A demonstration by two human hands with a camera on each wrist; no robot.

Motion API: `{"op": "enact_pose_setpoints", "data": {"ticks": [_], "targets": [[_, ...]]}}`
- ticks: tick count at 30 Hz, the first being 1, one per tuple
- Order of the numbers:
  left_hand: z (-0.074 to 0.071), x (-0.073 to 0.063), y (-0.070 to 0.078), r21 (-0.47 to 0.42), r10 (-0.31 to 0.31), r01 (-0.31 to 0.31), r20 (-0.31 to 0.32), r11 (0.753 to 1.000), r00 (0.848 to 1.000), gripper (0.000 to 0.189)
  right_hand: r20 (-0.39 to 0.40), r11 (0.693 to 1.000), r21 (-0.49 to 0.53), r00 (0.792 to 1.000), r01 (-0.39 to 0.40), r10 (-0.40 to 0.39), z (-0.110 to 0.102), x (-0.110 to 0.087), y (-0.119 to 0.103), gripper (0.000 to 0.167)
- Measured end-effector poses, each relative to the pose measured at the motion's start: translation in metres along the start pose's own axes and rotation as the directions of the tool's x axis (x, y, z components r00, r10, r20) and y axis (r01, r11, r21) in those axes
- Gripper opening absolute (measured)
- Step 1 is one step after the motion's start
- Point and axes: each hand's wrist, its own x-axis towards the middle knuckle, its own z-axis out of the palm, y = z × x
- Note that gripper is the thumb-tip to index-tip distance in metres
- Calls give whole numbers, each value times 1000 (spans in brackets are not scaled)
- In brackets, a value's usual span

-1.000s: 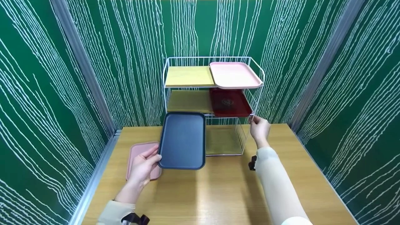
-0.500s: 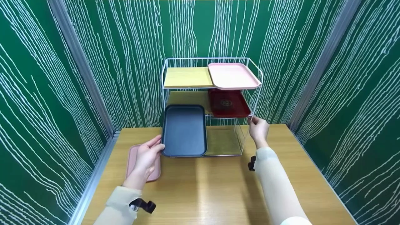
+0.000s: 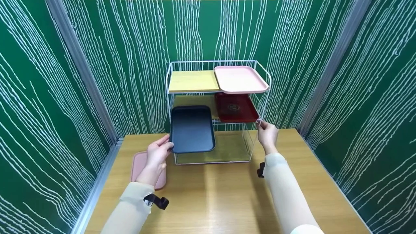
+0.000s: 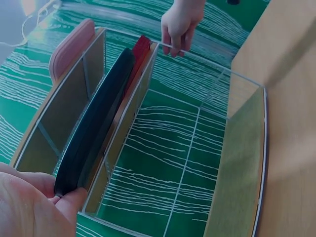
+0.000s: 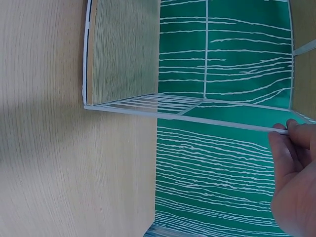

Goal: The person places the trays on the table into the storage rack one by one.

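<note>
My left hand [image 3: 158,152] pinches the near left corner of a dark blue tray [image 3: 192,130] between thumb and fingers. In the left wrist view the blue tray [image 4: 96,123] reaches into the middle level of a white wire rack [image 3: 213,162], above that shelf board. Beside it on the same level lies a dark red tray [image 3: 236,108], its near edge at the shelf front. A pale pink tray [image 3: 241,79] rests on the top shelf's right half. With its fingertips, my right hand [image 3: 268,135] grips the rack's front right post, as the right wrist view also shows.
A second pink tray [image 3: 139,166] lies on the wooden table [image 3: 227,195] at the left, partly behind my left forearm. The yellowish top board [image 3: 194,81] shows left of the pale pink tray. Green walls [image 3: 130,42] with white lines surround the table.
The blue tray has moved forward and up, from in front of the rack into the middle level's left side, with my left hand holding it. My right hand keeps its grip on the post.
</note>
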Motion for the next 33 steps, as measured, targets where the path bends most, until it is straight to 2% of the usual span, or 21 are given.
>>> {"op": "enact_pose_setpoints", "data": {"ticks": [7,16,26,30,33], "targets": [[13,13,3,-10,-10,10,-28,1000,1000,54,-7,1000,-15,1000,-13,13,0,1,2,24],[32,29,9,112,3,10,-109,994,994,47,-21,999,-33,1000,19,-19,1,-1,3,23],[52,46,21,68,17,-4,-184,998,983,42,-13,1000,6,1000,26,-26,2,2,1,23],[58,50,20,95,41,-22,-206,995,978,39,-10,1000,6,1000,25,-24,1,2,0,24],[58,52,16,89,51,-34,-197,995,979,40,-13,1000,0,1000,25,-25,0,1,0,24]]}}
